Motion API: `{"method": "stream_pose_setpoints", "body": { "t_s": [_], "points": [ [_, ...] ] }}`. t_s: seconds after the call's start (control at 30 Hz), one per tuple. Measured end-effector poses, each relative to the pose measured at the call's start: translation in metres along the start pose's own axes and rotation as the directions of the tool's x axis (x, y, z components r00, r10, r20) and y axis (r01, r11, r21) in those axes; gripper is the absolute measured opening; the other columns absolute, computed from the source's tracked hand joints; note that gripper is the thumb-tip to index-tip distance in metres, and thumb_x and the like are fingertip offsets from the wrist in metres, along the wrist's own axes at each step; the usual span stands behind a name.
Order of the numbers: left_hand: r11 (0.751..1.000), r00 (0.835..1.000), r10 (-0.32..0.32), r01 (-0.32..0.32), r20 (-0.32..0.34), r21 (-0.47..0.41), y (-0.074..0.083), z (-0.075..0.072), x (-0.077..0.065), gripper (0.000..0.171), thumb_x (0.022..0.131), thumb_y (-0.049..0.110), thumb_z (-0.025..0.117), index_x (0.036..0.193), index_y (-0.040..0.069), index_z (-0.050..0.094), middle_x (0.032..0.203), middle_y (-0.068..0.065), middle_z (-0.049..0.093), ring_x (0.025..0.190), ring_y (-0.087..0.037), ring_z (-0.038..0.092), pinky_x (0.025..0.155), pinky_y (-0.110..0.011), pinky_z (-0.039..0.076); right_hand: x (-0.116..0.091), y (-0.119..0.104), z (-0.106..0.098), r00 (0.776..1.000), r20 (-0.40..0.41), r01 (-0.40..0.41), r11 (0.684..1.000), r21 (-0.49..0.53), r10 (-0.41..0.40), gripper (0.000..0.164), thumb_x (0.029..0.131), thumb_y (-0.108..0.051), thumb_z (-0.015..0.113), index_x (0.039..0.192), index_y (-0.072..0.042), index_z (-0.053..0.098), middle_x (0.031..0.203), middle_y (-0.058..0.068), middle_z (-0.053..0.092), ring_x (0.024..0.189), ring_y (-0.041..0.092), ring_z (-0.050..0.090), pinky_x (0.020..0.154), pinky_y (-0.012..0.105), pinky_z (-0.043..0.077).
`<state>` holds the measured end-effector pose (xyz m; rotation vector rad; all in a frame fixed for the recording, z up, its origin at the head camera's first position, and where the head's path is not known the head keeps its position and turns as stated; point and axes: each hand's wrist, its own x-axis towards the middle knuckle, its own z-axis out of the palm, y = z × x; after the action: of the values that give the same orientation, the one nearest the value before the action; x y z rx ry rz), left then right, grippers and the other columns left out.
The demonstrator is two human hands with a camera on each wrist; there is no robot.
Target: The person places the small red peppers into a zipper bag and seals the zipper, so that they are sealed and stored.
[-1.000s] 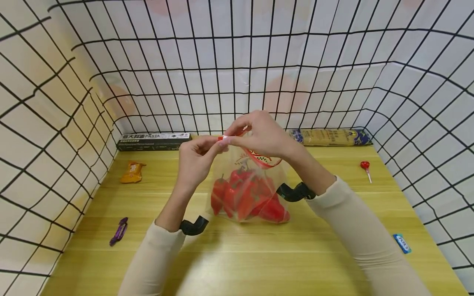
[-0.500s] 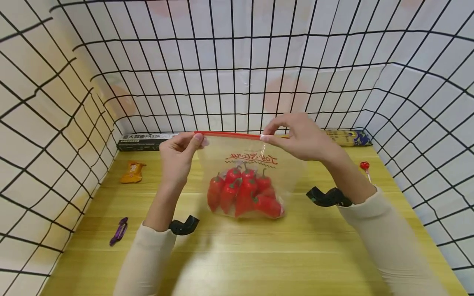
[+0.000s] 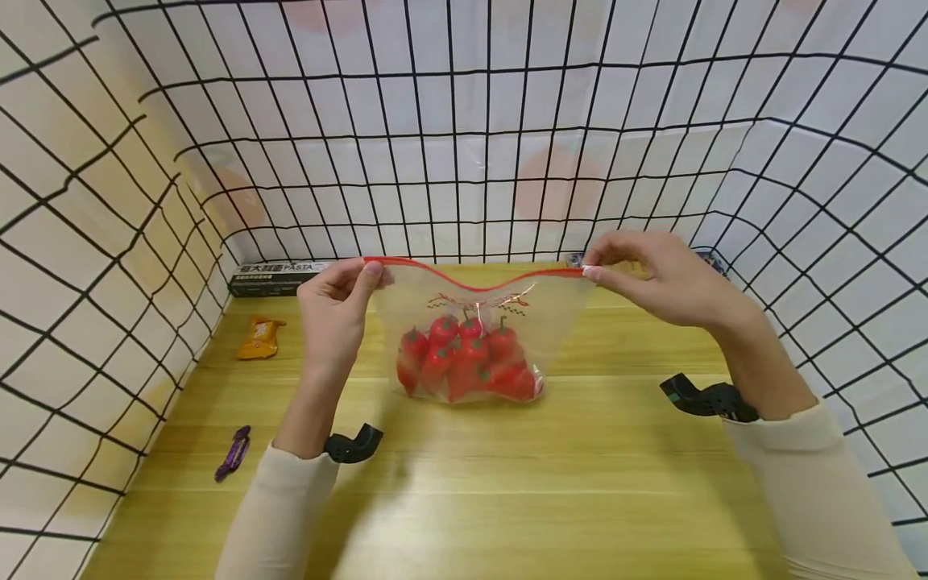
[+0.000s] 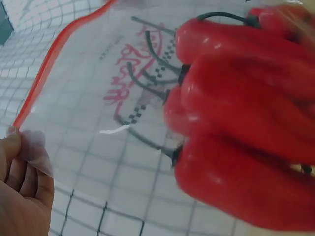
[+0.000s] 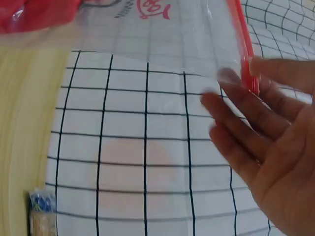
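Observation:
A clear zip bag point(image 3: 565, 306) with a red zip strip point(image 3: 464, 285) and red print hangs between my two hands. Several red peppers point(image 3: 464, 362) with green stems lie inside it, bunched at the bottom. My left hand point(image 3: 337, 310) pinches the top left corner between thumb and forefinger. At the top right corner my right hand point(image 3: 656, 278) pinches the end of the red strip. The strip sags in the middle. In the left wrist view the peppers point(image 4: 236, 88) show large through the film. The right wrist view shows the other fingers point(image 5: 241, 147) of my right hand spread below the corner.
A black pasta box point(image 3: 271, 278) stands at the back left; a yellow and blue package point(image 3: 714, 259) is partly hidden behind my right hand. An orange wrapped snack point(image 3: 259, 337) and a purple wrapped candy point(image 3: 234, 453) lie at left. Black wire grid point(image 3: 471, 145) borders the wooden table point(image 3: 507, 491).
My right hand has moved right along the red strip, from beside my left hand to the far corner. My left hand has shifted slightly left. The bag has spread wide and its strip now sags.

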<state>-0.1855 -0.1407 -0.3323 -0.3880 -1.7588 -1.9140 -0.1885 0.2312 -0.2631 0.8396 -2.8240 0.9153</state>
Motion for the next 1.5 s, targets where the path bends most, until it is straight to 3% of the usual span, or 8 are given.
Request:
{"method": "stream_pose_setpoints", "body": {
  "t_s": [0.33, 0.67, 0.77, 0.97, 1.07, 1.2, 1.4, 1.5],
  "points": [
    [0.998, 0.995, 0.055, -0.057, 0.085, 0.025, 0.021, 0.030, -0.004, 0.011, 0.089, 0.011, 0.070, 0.092, 0.001, 0.074, 0.079, -0.001, 0.074, 0.074, -0.017, 0.069, 0.064, -0.022, 0.052, 0.037, -0.059, 0.043, 0.967, -0.047, 0.254, 0.966, 0.043, -0.252, 0.016, 0.092, -0.034, 0.067, 0.104, -0.024, 0.070, 0.086, -0.012, 0.069, 0.073, 0.004, 0.058, 0.062, 0.026, 0.048],
    [0.978, 0.981, -0.188, 0.183, 0.043, 0.097, -0.039, -0.014, -0.021, 0.029, 0.096, 0.028, 0.060, 0.117, 0.010, 0.069, 0.109, -0.008, 0.070, 0.102, -0.019, 0.066, 0.095, -0.027, 0.050, 0.032, -0.063, 0.036, 0.929, -0.324, 0.206, 0.977, 0.046, -0.180, 0.010, 0.092, -0.029, 0.068, 0.097, -0.022, 0.074, 0.084, -0.013, 0.066, 0.060, 0.007, 0.049, 0.052, 0.023, 0.041],
    [0.936, 0.939, -0.331, 0.315, 0.091, 0.155, -0.060, -0.026, -0.028, 0.035, 0.099, 0.033, 0.055, 0.126, 0.014, 0.063, 0.122, -0.007, 0.066, 0.113, -0.018, 0.062, 0.102, -0.028, 0.046, 0.028, -0.067, 0.031, 0.918, -0.364, 0.202, 0.976, 0.083, -0.159, 0.010, 0.092, -0.029, 0.067, 0.096, -0.021, 0.073, 0.080, -0.012, 0.064, 0.057, 0.009, 0.046, 0.048, 0.024, 0.037],
    [0.817, 0.769, -0.568, 0.569, 0.292, 0.092, -0.081, -0.034, -0.043, 0.037, 0.103, 0.018, 0.047, 0.136, 0.002, 0.051, 0.137, -0.018, 0.052, 0.124, -0.026, 0.053, 0.113, -0.046, 0.034, 0.021, -0.069, 0.024, 0.907, -0.421, 0.133, 0.964, 0.231, -0.024, 0.014, 0.092, -0.027, 0.068, 0.099, -0.016, 0.073, 0.078, 0.001, 0.067, 0.059, 0.015, 0.056, 0.047, 0.020, 0.043],
    [0.768, 0.715, -0.618, 0.639, 0.328, 0.054, -0.086, -0.031, -0.049, 0.034, 0.099, 0.019, 0.056, 0.128, 0.000, 0.054, 0.128, -0.019, 0.057, 0.120, -0.028, 0.057, 0.112, -0.048, 0.035, 0.017, -0.059, 0.024, 0.912, -0.404, 0.081, 0.937, 0.339, 0.067, 0.017, 0.092, -0.025, 0.068, 0.102, -0.013, 0.072, 0.083, 0.009, 0.068, 0.066, 0.018, 0.060, 0.055, 0.020, 0.050],
    [0.747, 0.732, -0.612, 0.659, 0.300, -0.086, -0.090, -0.029, -0.050, 0.025, 0.094, 0.021, 0.064, 0.111, 0.003, 0.061, 0.104, -0.009, 0.069, 0.102, -0.021, 0.068, 0.101, -0.043, 0.047, 0.007, -0.034, 0.032, 0.922, -0.342, 0.015, 0.867, 0.499, 0.181, 0.023, 0.092, -0.026, 0.067, 0.104, -0.007, 0.070, 0.082, 0.011, 0.063, 0.064, 0.020, 0.057, 0.054, 0.022, 0.051],
    [0.780, 0.790, -0.552, 0.602, 0.266, -0.172, -0.086, -0.029, -0.029, 0.013, 0.094, 0.017, 0.064, 0.101, 0.006, 0.064, 0.084, -0.001, 0.069, 0.074, -0.012, 0.067, 0.073, -0.024, 0.057, -0.011, 0.026, 0.055, 0.920, -0.169, -0.117, 0.660, 0.742, 0.353, 0.035, 0.092, -0.022, 0.067, 0.112, 0.006, 0.061, 0.085, 0.009, 0.067, 0.062, 0.015, 0.064, 0.057, 0.027, 0.057],
    [0.782, 0.782, -0.576, 0.612, 0.240, -0.120, -0.086, -0.026, -0.016, 0.019, 0.094, 0.018, 0.064, 0.106, 0.002, 0.063, 0.083, -0.001, 0.069, 0.071, -0.010, 0.064, 0.068, -0.020, 0.055, -0.017, 0.063, 0.078, 0.900, -0.025, -0.251, 0.566, 0.785, 0.434, 0.041, 0.093, -0.024, 0.065, 0.118, 0.006, 0.056, 0.087, 0.001, 0.071, 0.066, 0.011, 0.066, 0.060, 0.026, 0.057]
  ]
}}
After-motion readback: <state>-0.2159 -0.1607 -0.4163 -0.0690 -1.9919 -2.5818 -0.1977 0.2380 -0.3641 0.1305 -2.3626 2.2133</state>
